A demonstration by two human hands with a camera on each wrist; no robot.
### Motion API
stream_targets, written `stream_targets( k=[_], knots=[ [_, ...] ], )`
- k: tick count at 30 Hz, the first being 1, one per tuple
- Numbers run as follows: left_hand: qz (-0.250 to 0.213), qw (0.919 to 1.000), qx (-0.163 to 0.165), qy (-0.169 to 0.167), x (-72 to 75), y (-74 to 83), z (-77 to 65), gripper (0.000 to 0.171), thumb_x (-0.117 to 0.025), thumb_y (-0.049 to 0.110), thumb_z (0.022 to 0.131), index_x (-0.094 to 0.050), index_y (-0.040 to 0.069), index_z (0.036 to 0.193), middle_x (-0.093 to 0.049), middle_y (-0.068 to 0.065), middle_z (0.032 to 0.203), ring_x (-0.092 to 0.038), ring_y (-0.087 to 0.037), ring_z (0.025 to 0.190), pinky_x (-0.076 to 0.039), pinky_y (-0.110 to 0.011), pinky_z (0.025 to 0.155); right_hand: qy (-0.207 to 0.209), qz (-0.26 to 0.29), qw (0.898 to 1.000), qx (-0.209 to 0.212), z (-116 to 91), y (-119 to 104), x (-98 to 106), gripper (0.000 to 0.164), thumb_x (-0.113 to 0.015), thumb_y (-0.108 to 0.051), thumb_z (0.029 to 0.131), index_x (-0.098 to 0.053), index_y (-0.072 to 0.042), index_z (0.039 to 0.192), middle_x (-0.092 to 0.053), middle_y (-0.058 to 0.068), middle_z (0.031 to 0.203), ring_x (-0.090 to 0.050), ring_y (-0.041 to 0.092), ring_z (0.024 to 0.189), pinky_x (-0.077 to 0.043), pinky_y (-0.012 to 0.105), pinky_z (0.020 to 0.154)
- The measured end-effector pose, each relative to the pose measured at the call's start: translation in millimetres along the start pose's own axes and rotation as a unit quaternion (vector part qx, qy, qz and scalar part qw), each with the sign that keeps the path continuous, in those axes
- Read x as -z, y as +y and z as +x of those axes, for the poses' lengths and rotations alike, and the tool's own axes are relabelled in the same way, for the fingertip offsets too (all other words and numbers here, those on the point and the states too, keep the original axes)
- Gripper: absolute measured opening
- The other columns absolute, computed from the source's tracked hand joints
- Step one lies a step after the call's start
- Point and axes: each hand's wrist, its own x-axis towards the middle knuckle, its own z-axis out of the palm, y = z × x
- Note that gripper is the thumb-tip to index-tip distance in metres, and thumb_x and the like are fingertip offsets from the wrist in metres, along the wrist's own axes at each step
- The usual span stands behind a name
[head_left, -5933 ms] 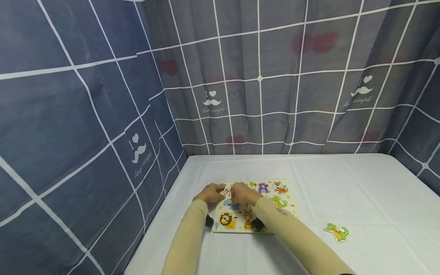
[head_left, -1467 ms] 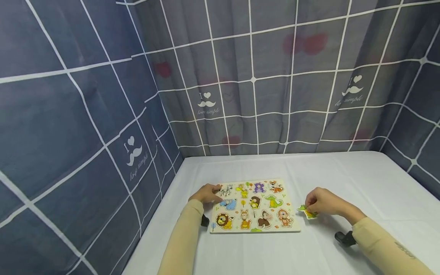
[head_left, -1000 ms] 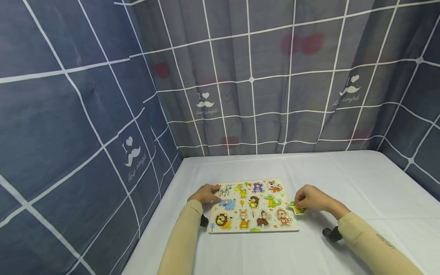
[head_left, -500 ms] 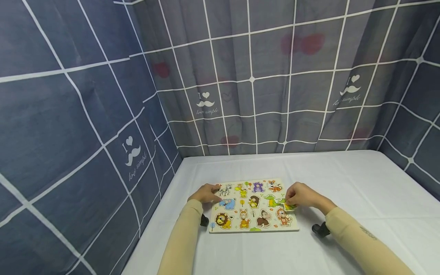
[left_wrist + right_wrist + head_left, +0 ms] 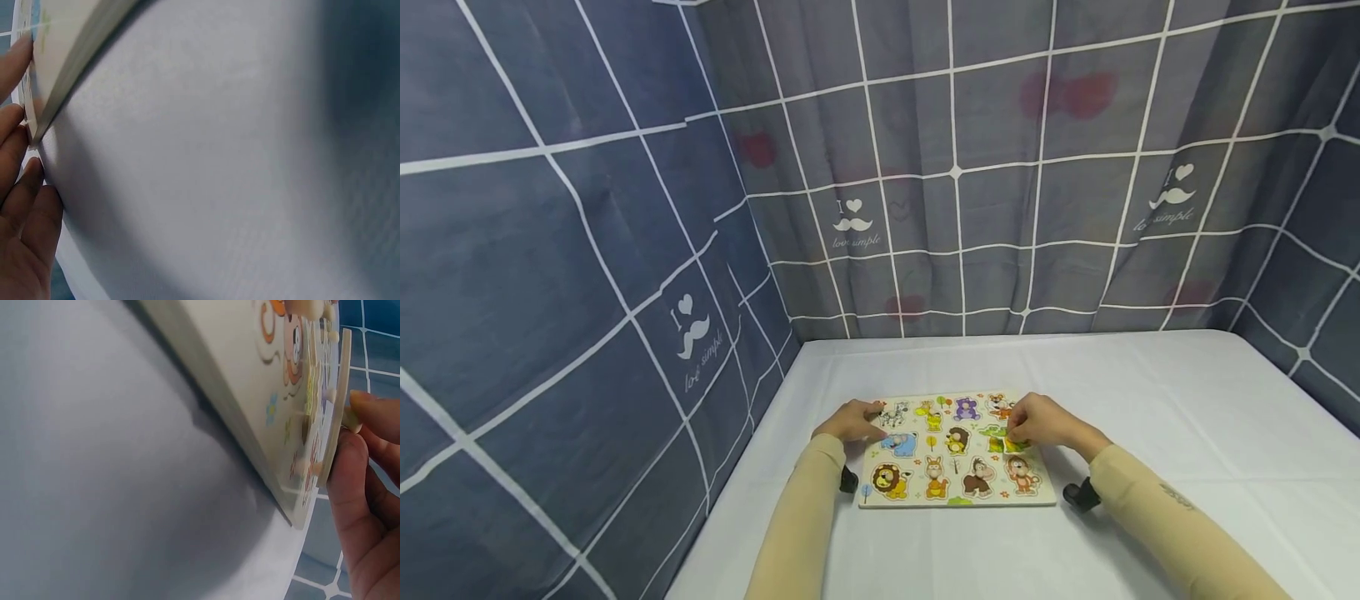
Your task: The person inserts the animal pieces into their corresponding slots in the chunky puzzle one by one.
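A peg puzzle board (image 5: 1052,500) with animal pieces lies flat on the table. My left hand (image 5: 850,422) rests at its upper left corner, thumb and forefinger laid on the board by the zebra piece (image 5: 893,414) and the elephant piece (image 5: 899,445). My right hand (image 5: 1043,421) pinches the knob of a green crocodile puzzle piece (image 5: 1017,447) over the board's right side, partly covering a printed crocodile (image 5: 992,431). In the right wrist view, this piece (image 5: 338,406) stands tilted above the board, thumb and finger at its knob.
Near the right hand are the tiger piece (image 5: 998,405) and monkey piece (image 5: 1022,475). Several other animals fill the board, with knobs sticking up. A white cloth covers the table (image 5: 1150,417). Dark grid-patterned curtains (image 5: 925,208) hang behind and at the sides.
The right hand has left the board's upper left, picked up the crocodile piece from the table at right, and carried it leftward over the board. The left hand has stayed at the corner.
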Motion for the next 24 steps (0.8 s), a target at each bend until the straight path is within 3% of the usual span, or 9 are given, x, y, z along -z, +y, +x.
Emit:
stream_targets(
  k=[13, 24],
  knots=[
    [-0.010, 0.9999, 0.003, 0.001, -2.6, -3.3, 6.1, 0.073, -0.084, 0.031, 0.081, -0.054, 0.014, 0.146, -0.051, -0.011, 0.152, -0.046, -0.032, 0.141, -0.038, -0.050, 0.116, 0.011, 0.013, 1.000, -0.026, 10, 0, -8, 0.015, -0.076, -0.004, 0.083, -0.070, -0.009, 0.070, -0.065, -0.002, 0.064, -0.053, 0.010, 0.055, -0.045, 0.021, 0.050],
    [-0.004, 1.0000, 0.000, 0.000, -1.6, -2.9, 4.0, 0.073, -0.084, 0.032, 0.081, -0.054, 0.016, 0.145, -0.049, -0.016, 0.152, -0.044, -0.034, 0.143, -0.036, -0.052, 0.118, 0.028, 0.017, 0.999, -0.011, 12, -4, -12, 0.013, -0.077, -0.003, 0.081, -0.071, -0.007, 0.070, -0.065, -0.001, 0.062, -0.052, 0.009, 0.053, -0.045, 0.021, 0.048]
  ],
)
